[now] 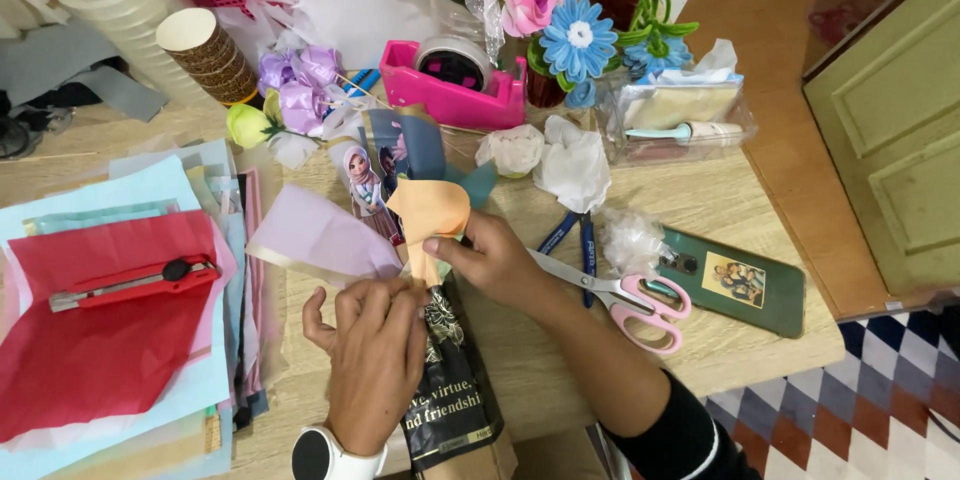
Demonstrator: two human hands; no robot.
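Two hands meet over the middle of the tabletop (560, 370), near its front edge. Right hand (490, 260) pinches the orange paper (430, 215) between thumb and fingertips, at its lower stem. Left hand (375, 350) lies just below and left, fingers curled shut on the bunched base, where the lilac paper (320, 235) also gathers.

Orange paper: stands directly above both hands, long axis running away from the person toward the far edge, slightly tilted. Right hand nearer, already on it. Looks thin and matte, peach-orange, folded into a rounded petal-like cup at the top, narrowing below.

Lilac paper fans out leftward from the same grip, translucent, creased.

Black wrap (450, 390) with pale pattern runs from under the hands to the front edge.

Around: pink scissors (630, 300) just right of the right hand, dark green phone (740, 285) beyond them; red cutter (135, 280) on red sheets at the left edge; pink tape dispenser (455, 80) and paper flowers toward the far edge.
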